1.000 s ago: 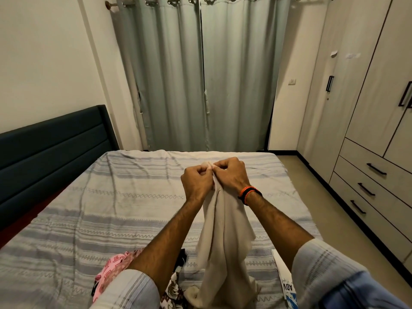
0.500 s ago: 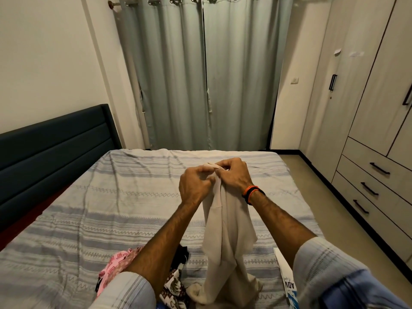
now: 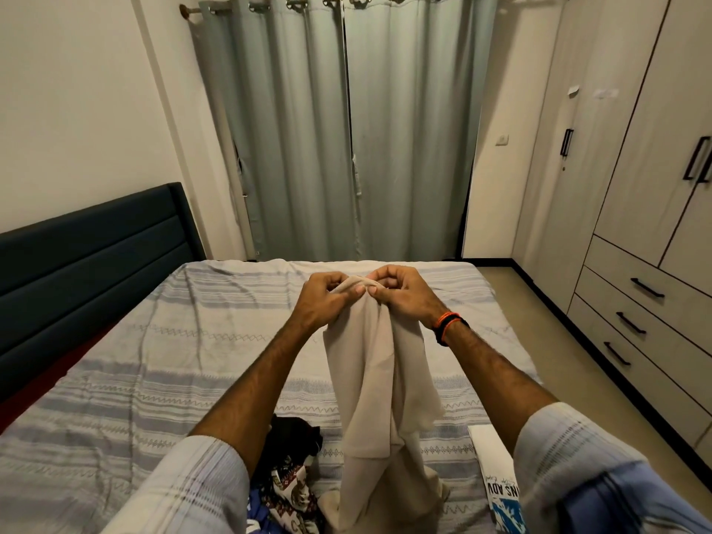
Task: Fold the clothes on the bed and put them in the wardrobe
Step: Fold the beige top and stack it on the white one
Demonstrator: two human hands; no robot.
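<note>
A beige garment hangs bunched from both my hands above the striped bed. My left hand and my right hand pinch its top edge side by side, thumbs nearly touching. Its lower end rests on the bed near the front edge. A pile of other clothes, black and patterned, lies on the bed under my left forearm. A white garment with blue print lies flat under my right forearm. The wardrobe stands along the right wall, doors closed.
A dark blue headboard runs along the bed's left side. Grey curtains hang on the far wall. Three closed drawers sit low in the wardrobe. A strip of beige floor lies between bed and wardrobe.
My hands have shifted their pinch along the garment's top edge while staying close together. The cloth hangs a little more spread below them.
</note>
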